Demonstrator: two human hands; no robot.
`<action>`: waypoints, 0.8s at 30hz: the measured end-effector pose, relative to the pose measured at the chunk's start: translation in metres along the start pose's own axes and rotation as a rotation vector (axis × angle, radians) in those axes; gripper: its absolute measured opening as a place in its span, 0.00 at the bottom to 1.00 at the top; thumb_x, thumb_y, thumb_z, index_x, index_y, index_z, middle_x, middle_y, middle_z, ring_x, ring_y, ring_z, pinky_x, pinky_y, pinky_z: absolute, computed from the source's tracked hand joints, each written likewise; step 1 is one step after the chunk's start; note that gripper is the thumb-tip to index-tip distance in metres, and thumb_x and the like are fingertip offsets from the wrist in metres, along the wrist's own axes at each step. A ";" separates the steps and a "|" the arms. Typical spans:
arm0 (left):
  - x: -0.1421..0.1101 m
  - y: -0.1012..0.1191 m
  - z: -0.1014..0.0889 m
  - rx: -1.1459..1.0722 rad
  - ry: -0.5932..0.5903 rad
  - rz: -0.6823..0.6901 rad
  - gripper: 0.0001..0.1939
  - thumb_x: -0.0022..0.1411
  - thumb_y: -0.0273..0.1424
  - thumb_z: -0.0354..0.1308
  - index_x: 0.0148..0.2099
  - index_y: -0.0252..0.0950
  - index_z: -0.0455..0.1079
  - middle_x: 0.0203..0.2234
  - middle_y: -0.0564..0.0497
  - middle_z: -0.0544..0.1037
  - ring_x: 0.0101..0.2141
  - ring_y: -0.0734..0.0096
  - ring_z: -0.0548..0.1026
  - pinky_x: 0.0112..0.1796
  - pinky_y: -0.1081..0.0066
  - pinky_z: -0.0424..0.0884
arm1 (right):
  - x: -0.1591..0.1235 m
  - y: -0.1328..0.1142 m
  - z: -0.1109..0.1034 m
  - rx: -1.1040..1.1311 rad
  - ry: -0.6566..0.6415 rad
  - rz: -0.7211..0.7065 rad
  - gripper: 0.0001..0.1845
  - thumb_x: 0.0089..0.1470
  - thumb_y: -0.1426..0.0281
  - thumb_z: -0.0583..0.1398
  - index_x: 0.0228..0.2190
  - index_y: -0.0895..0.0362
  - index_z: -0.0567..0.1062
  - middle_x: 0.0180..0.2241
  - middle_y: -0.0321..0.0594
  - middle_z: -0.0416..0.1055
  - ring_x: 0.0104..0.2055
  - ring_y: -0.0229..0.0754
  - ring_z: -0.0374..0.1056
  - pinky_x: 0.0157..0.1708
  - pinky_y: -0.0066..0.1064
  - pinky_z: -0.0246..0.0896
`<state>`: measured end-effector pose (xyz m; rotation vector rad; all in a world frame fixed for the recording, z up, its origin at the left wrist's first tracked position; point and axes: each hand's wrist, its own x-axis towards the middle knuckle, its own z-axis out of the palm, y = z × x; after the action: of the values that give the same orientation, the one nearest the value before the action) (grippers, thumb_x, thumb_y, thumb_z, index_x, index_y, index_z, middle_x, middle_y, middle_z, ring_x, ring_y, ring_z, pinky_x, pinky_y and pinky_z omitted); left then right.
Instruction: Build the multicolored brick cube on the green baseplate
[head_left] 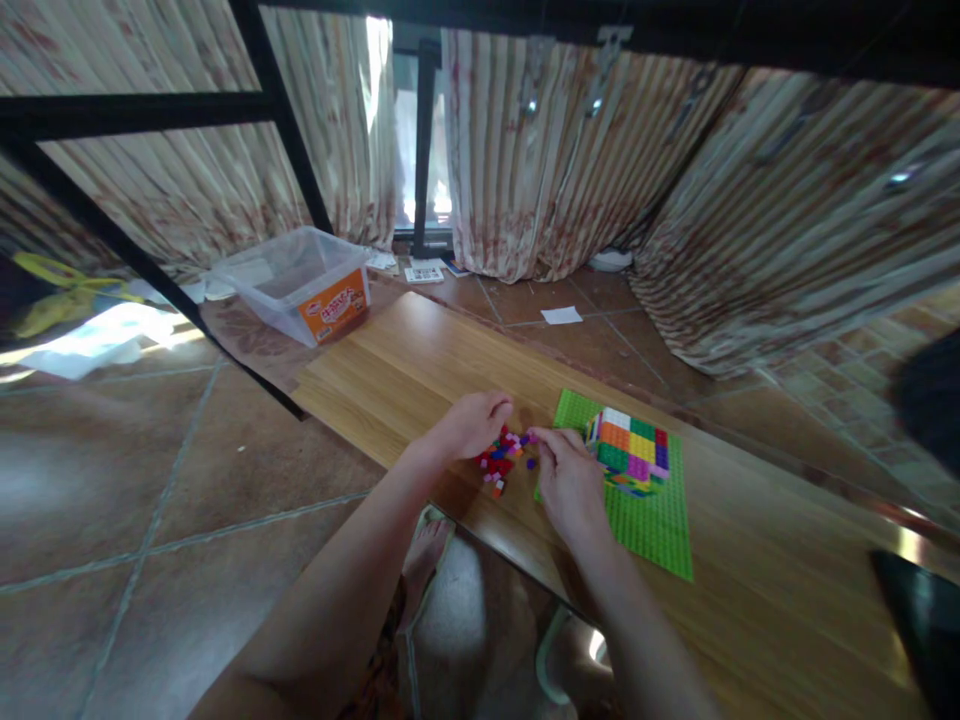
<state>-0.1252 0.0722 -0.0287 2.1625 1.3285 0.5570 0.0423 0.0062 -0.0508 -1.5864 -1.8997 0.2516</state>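
My right hand (568,482) pinches a small pink toy brick (533,436) between thumb and fingertips. It is over the left edge of a green baseplate (649,535). Just beyond it on the plate stands a block built of many-coloured bricks (630,445). My left hand (474,424) hovers at the far left side of a loose pile of small bricks (496,460), mostly red, with pink, blue and orange ones. Its fingers are curled in, and whatever they may hold is hidden. A lone dark blue brick (531,464) lies between the hands.
The wooden bench top (405,360) runs from upper left to lower right. Past its left end, a clear plastic bin (300,280) with an orange label stands on the tiled floor. A dark flat object (919,620) lies at the right. Black metal bars (281,130) cross above.
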 end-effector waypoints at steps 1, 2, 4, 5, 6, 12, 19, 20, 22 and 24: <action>0.000 0.000 0.000 0.002 -0.004 -0.007 0.17 0.67 0.30 0.42 0.46 0.33 0.72 0.39 0.46 0.79 0.40 0.68 0.76 0.43 0.70 0.69 | 0.002 0.002 0.002 -0.031 0.000 0.004 0.18 0.60 0.75 0.50 0.42 0.60 0.78 0.39 0.47 0.73 0.39 0.44 0.71 0.42 0.34 0.65; -0.001 0.001 0.000 0.006 -0.012 -0.012 0.17 0.67 0.30 0.42 0.47 0.33 0.72 0.39 0.46 0.79 0.40 0.67 0.76 0.43 0.70 0.69 | 0.005 0.003 0.004 -0.061 -0.008 0.003 0.18 0.61 0.75 0.49 0.43 0.61 0.77 0.39 0.48 0.73 0.38 0.44 0.71 0.42 0.34 0.65; -0.001 0.002 0.001 0.012 -0.033 -0.015 0.17 0.66 0.29 0.43 0.48 0.33 0.71 0.41 0.45 0.79 0.42 0.67 0.76 0.45 0.69 0.69 | 0.009 0.005 0.007 -0.122 -0.049 -0.013 0.20 0.61 0.76 0.48 0.46 0.61 0.76 0.39 0.48 0.73 0.39 0.46 0.70 0.43 0.35 0.65; -0.001 0.002 0.000 0.012 -0.045 -0.015 0.17 0.66 0.28 0.43 0.49 0.33 0.71 0.42 0.45 0.79 0.43 0.66 0.76 0.46 0.69 0.69 | 0.010 0.006 0.009 -0.153 -0.075 -0.026 0.20 0.60 0.76 0.48 0.47 0.61 0.76 0.40 0.49 0.72 0.40 0.46 0.70 0.43 0.36 0.64; -0.001 0.003 0.000 0.012 -0.056 -0.014 0.18 0.66 0.28 0.44 0.51 0.33 0.71 0.44 0.45 0.79 0.44 0.66 0.76 0.47 0.69 0.69 | 0.012 0.007 0.010 -0.180 -0.101 -0.039 0.21 0.60 0.76 0.48 0.48 0.60 0.75 0.41 0.49 0.72 0.42 0.47 0.69 0.44 0.36 0.64; -0.002 0.005 -0.001 -0.005 -0.075 -0.025 0.19 0.65 0.26 0.45 0.54 0.30 0.68 0.49 0.43 0.77 0.48 0.66 0.74 0.50 0.69 0.68 | 0.014 0.006 0.010 -0.188 -0.170 -0.062 0.18 0.60 0.76 0.50 0.46 0.60 0.76 0.41 0.49 0.72 0.43 0.48 0.68 0.44 0.36 0.63; -0.001 0.003 0.001 -0.008 -0.083 -0.027 0.19 0.64 0.26 0.45 0.53 0.31 0.69 0.46 0.44 0.78 0.46 0.65 0.75 0.49 0.68 0.69 | 0.012 0.003 0.004 -0.050 -0.171 -0.009 0.08 0.58 0.73 0.56 0.35 0.58 0.76 0.33 0.42 0.73 0.36 0.45 0.69 0.40 0.35 0.62; -0.001 0.003 0.001 -0.008 -0.081 -0.027 0.19 0.64 0.26 0.45 0.53 0.31 0.69 0.46 0.44 0.78 0.46 0.65 0.75 0.49 0.68 0.69 | 0.012 0.003 0.004 -0.047 -0.169 -0.004 0.07 0.57 0.72 0.57 0.33 0.57 0.76 0.32 0.42 0.73 0.36 0.45 0.69 0.39 0.35 0.61; -0.001 0.002 0.001 -0.010 -0.079 -0.029 0.19 0.65 0.26 0.44 0.53 0.31 0.69 0.46 0.44 0.78 0.46 0.66 0.75 0.49 0.68 0.69 | 0.012 0.003 0.004 -0.038 -0.160 -0.003 0.06 0.57 0.71 0.58 0.31 0.57 0.76 0.30 0.41 0.73 0.34 0.45 0.69 0.38 0.35 0.60; -0.001 0.001 0.002 -0.013 -0.074 -0.033 0.19 0.65 0.26 0.44 0.53 0.32 0.69 0.46 0.45 0.78 0.47 0.66 0.75 0.49 0.69 0.69 | 0.012 0.002 0.003 -0.007 -0.130 0.005 0.06 0.57 0.70 0.59 0.29 0.57 0.76 0.29 0.40 0.73 0.33 0.44 0.69 0.36 0.34 0.60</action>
<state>-0.1235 0.0708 -0.0292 2.1265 1.3146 0.4668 0.0415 0.0187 -0.0504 -1.6140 -1.9970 0.3587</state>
